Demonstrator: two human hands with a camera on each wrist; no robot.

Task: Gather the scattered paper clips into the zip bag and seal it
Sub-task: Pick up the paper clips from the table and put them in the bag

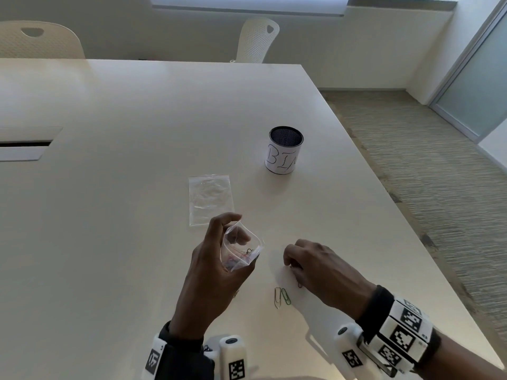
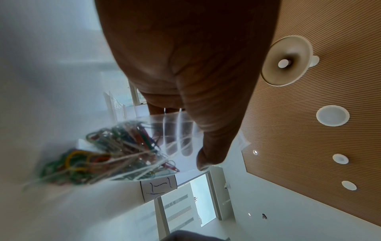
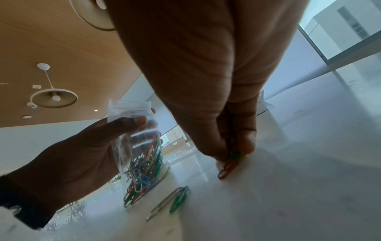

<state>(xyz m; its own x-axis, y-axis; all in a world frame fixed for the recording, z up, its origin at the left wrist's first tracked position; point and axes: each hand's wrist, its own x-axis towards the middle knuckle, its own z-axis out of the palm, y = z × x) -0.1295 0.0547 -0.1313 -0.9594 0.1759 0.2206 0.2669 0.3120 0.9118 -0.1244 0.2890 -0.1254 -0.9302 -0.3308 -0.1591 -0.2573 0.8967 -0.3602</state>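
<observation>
My left hand (image 1: 216, 259) holds a small clear zip bag (image 1: 240, 248) upright just above the table, its mouth open toward the top. Inside lie several coloured paper clips (image 3: 144, 171), also blurred in the left wrist view (image 2: 123, 151). My right hand (image 1: 310, 266) is down on the table to the right of the bag, fingertips (image 3: 222, 151) pinching a few clips (image 3: 231, 156), one red clip (image 3: 225, 171) hanging down to the surface. A silver clip (image 1: 277, 297) and a green clip (image 1: 286, 296) lie loose side by side near my right wrist.
A second, flat zip bag (image 1: 210, 200) lies on the table beyond my left hand. A mesh cup with a white paper label (image 1: 284, 150) stands further back right. The table's right edge (image 1: 411, 229) runs close by; two white chairs (image 1: 258, 41) stand at the far side.
</observation>
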